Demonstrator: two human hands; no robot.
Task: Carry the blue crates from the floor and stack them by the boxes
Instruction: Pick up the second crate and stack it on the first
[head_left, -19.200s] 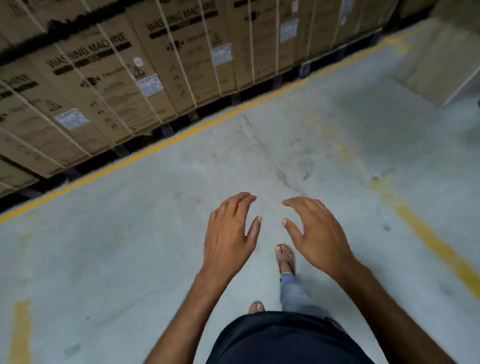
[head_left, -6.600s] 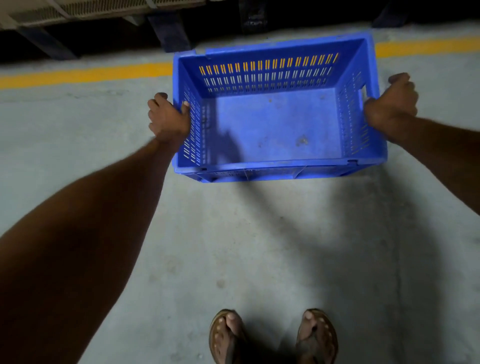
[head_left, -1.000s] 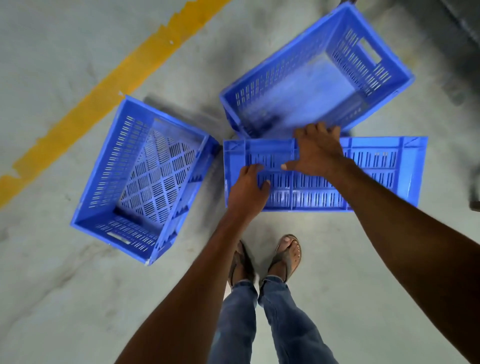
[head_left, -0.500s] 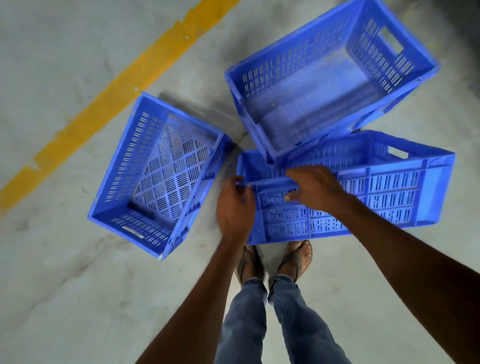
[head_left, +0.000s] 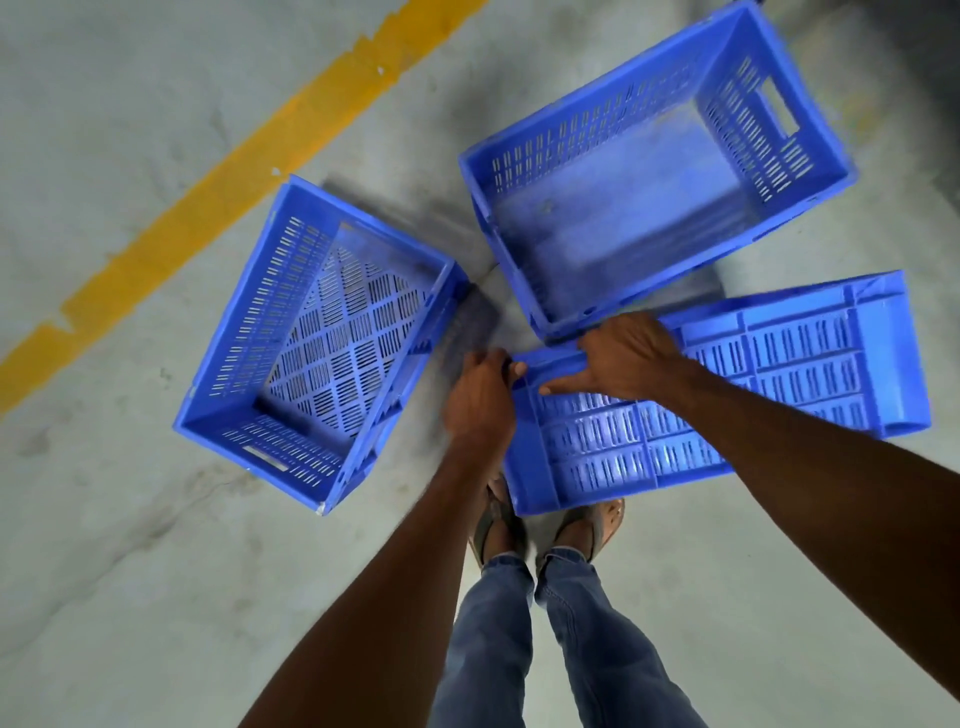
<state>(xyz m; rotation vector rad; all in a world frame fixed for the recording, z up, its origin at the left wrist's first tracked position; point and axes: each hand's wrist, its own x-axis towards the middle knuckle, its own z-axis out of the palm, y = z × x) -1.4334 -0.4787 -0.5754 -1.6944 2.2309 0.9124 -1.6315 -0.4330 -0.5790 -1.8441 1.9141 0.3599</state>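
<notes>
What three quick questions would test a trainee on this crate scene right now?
1. How many blue crates are in view?
2. True or false: the left grip and the right grip both hold the tilted crate.
3. Which crate lies nearest the yellow line? A: the slotted-floor crate. B: the solid-floor crate. C: the tilted crate.

Key: 1: three. 2: true. 3: A.
</notes>
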